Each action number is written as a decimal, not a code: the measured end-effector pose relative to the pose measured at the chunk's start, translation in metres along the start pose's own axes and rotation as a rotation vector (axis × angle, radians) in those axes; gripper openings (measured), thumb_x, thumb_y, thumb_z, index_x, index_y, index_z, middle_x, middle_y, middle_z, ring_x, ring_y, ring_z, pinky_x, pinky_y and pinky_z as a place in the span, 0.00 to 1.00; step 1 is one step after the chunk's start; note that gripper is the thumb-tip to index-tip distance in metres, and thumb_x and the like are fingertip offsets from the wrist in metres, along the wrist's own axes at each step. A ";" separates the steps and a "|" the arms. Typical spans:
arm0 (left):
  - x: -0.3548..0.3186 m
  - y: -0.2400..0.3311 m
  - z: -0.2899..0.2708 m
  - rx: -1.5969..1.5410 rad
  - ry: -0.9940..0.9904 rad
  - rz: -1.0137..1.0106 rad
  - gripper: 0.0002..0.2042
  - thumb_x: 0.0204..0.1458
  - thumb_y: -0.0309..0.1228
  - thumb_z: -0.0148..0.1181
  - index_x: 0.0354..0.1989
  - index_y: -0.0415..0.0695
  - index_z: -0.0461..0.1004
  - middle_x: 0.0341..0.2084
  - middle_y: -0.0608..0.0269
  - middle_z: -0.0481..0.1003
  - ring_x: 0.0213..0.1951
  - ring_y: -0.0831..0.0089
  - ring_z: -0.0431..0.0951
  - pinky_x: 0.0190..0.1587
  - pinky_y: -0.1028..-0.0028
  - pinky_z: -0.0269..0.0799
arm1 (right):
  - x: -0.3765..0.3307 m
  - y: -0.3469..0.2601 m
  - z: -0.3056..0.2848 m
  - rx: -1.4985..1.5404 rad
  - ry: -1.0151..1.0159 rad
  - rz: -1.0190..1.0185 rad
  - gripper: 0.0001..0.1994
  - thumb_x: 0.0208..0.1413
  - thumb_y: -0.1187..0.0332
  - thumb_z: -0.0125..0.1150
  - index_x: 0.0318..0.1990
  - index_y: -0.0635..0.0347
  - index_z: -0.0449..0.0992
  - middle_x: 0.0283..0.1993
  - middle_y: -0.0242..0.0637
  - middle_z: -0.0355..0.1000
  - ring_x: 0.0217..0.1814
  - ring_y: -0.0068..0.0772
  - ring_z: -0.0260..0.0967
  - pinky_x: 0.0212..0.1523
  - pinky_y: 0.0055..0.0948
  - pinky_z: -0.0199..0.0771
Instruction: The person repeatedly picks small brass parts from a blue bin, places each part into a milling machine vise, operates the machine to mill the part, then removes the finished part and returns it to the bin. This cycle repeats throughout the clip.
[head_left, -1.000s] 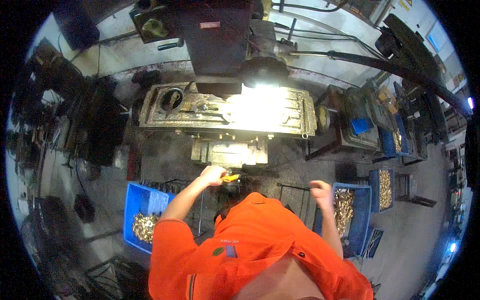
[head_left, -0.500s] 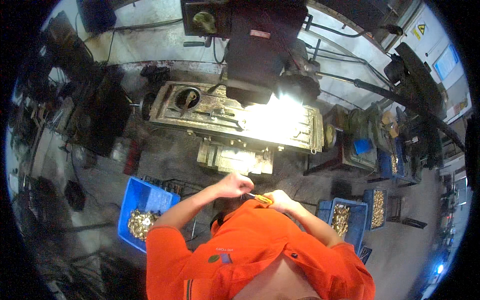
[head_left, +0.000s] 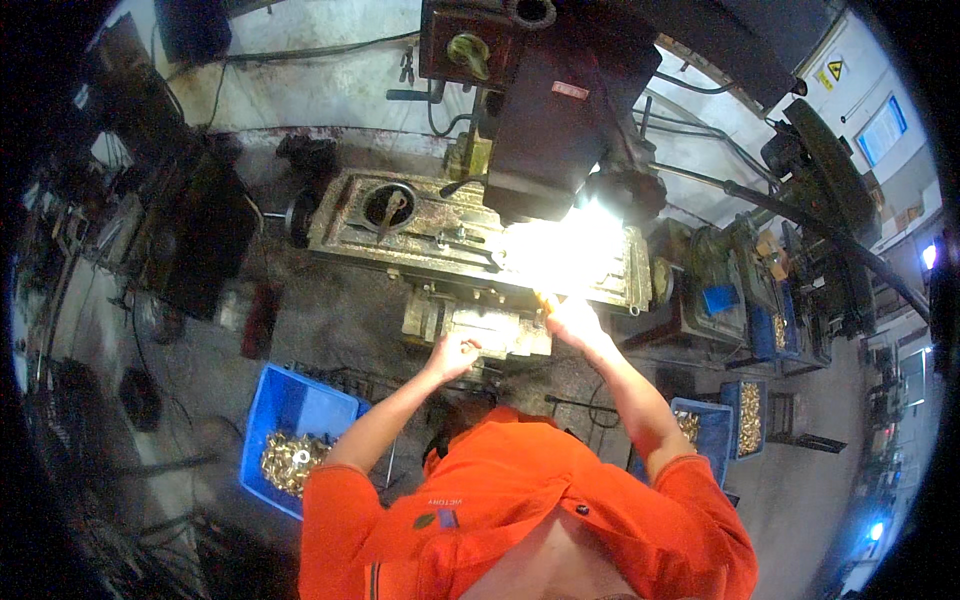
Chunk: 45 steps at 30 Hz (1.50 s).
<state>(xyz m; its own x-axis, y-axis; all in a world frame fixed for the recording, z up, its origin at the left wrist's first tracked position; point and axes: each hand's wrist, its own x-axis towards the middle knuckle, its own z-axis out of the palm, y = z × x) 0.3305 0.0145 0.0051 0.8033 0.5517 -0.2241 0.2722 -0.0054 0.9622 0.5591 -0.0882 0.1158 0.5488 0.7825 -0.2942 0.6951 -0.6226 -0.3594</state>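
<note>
My right hand (head_left: 575, 323) is raised to the front edge of the milling machine's table (head_left: 370, 250), closed round a tool with a yellow handle (head_left: 547, 300). Glare hides the tool's far end, so its kind does not show. Lower and to the left, my left hand (head_left: 455, 356) is in front of the pale metal block (head_left: 485, 330) below the table. Its fingers are curled together; whatever is in them is too small or hidden to name. A dark machine head (head_left: 550, 130) hangs over the table, beside a very bright patch of light.
On my left stands a blue bin (head_left: 262, 420) with brass-coloured parts (head_left: 290, 462). To my right are another blue bin (head_left: 712, 425) and a smaller blue crate (head_left: 745, 418), also holding brass-coloured parts. A handwheel (head_left: 298, 215) sticks out at the table's left end.
Both hands have come apart from in front of my body. The right one has moved up to the table edge with the yellow-handled tool; the left has shifted slightly up and left.
</note>
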 end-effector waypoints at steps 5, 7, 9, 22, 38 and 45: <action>-0.008 -0.009 -0.008 0.140 0.002 0.036 0.10 0.41 0.24 0.51 0.32 0.38 0.74 0.14 0.68 0.70 0.18 0.81 0.71 0.24 0.78 0.68 | 0.007 -0.004 0.001 0.054 0.071 -0.157 0.14 0.36 0.61 0.53 0.24 0.64 0.74 0.22 0.50 0.70 0.27 0.48 0.69 0.30 0.38 0.68; -0.012 -0.014 -0.014 0.223 0.014 0.034 0.10 0.40 0.25 0.51 0.32 0.38 0.74 0.16 0.65 0.72 0.21 0.80 0.72 0.27 0.76 0.69 | 0.008 -0.003 0.001 0.115 0.055 -0.153 0.14 0.35 0.61 0.54 0.24 0.65 0.74 0.22 0.50 0.70 0.26 0.47 0.69 0.30 0.37 0.68; -0.015 -0.016 -0.017 0.315 0.054 0.065 0.10 0.40 0.26 0.52 0.32 0.39 0.74 0.18 0.62 0.74 0.23 0.75 0.74 0.29 0.74 0.70 | 0.007 -0.004 0.001 0.123 0.015 -0.097 0.15 0.35 0.61 0.54 0.23 0.67 0.74 0.23 0.51 0.71 0.26 0.46 0.69 0.29 0.37 0.68; 0.000 0.073 -0.003 0.682 0.201 0.259 0.11 0.43 0.30 0.53 0.35 0.42 0.74 0.29 0.53 0.74 0.33 0.58 0.75 0.36 0.67 0.70 | 0.020 0.025 0.018 0.352 0.008 -0.131 0.15 0.33 0.61 0.54 0.22 0.67 0.74 0.20 0.48 0.71 0.24 0.43 0.70 0.28 0.34 0.69; -0.004 0.052 0.056 1.150 -0.093 0.511 0.10 0.39 0.40 0.60 0.24 0.49 0.68 0.15 0.62 0.69 0.19 0.60 0.73 0.20 0.63 0.66 | -0.051 0.051 0.073 0.092 -0.209 -0.523 0.21 0.29 0.68 0.56 0.39 0.56 0.72 0.36 0.43 0.71 0.40 0.45 0.69 0.41 0.37 0.68; 0.002 -0.046 0.023 1.303 -0.075 0.012 0.06 0.38 0.33 0.58 0.26 0.49 0.74 0.20 0.59 0.74 0.28 0.63 0.77 0.30 0.63 0.70 | -0.074 0.119 0.097 0.340 -0.241 -0.324 0.20 0.33 0.72 0.56 0.40 0.64 0.74 0.36 0.45 0.74 0.38 0.36 0.73 0.40 0.29 0.71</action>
<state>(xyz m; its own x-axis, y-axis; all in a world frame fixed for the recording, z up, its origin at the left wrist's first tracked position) 0.3317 -0.0030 -0.0427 0.8251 0.4986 -0.2658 0.5411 -0.8328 0.1173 0.5560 -0.2203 0.0086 0.1805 0.9362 -0.3015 0.5996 -0.3478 -0.7207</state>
